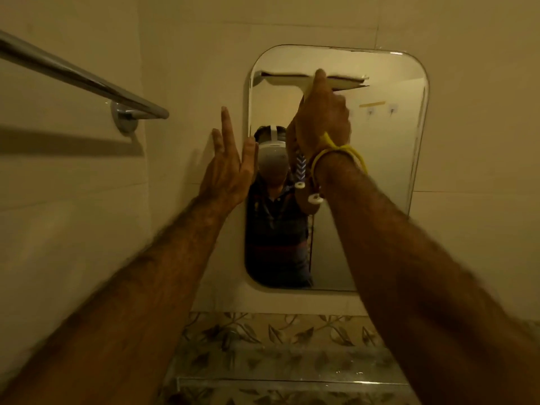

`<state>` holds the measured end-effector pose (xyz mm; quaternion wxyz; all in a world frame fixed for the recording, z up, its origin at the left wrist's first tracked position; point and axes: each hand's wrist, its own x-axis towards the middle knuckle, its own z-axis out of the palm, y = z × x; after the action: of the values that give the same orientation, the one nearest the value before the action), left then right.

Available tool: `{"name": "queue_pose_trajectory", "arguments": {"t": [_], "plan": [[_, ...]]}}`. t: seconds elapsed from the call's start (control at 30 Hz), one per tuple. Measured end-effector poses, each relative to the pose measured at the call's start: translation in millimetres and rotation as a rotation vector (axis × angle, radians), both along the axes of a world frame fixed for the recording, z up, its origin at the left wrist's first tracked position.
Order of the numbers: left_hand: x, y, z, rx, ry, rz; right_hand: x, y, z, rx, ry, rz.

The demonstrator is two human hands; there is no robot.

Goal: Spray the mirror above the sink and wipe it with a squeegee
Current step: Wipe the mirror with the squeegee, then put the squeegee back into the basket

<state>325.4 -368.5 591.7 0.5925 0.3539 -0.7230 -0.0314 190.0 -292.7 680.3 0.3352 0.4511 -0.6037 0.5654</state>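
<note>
A rounded rectangular mirror [385,176] hangs on the tiled wall straight ahead. My right hand [323,118] is closed around the handle of a pale squeegee [344,82], whose blade lies flat and level across the mirror's upper part. A yellow cord is tied round that wrist. My left hand [229,168] is raised with fingers spread, empty, resting on or just off the wall at the mirror's left edge. No spray bottle is in sight. The mirror reflects a person wearing a headset.
A chrome towel rail [87,80] juts from the wall at upper left, its mount near my left hand. Below the mirror runs a leaf-patterned tile band [280,331] and a glass shelf [292,381].
</note>
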Motion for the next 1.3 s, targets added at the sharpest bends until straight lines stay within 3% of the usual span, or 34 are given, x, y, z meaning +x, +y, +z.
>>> {"name": "queue_pose_trajectory", "arguments": {"t": [0.17, 0.3, 0.4, 0.47, 0.57, 0.8, 0.97, 1.3], "plan": [[-5, 1, -11, -0.068, -0.012, -0.047, -9, -6, -29, 0.007, 0.088, -0.006], [-8, -2, -53, -0.043, 0.01, -0.078, -8, 2, -138, 0.082, 0.133, 0.004], [-5, -2, -71, -0.051, -0.053, -0.039, 0, 13, -226, 0.278, 0.089, 0.002], [-6, 4, -90, -0.043, -0.192, 0.041, 5, 31, -279, 0.43, 0.048, -0.029], [-5, 16, -120, 0.021, -0.301, 0.112, 8, 51, -328, 0.645, -0.051, -0.042], [-13, 54, -176, 0.116, -0.403, 0.266, -8, 69, -315, 0.668, -0.442, 0.18], [-34, 92, -225, 0.088, -0.345, 0.104, -6, 97, -317, 0.404, -0.458, 0.166], [-83, 185, -349, 0.269, -0.418, -0.143, -55, 201, -378, 0.395, -0.615, 0.147]]}}
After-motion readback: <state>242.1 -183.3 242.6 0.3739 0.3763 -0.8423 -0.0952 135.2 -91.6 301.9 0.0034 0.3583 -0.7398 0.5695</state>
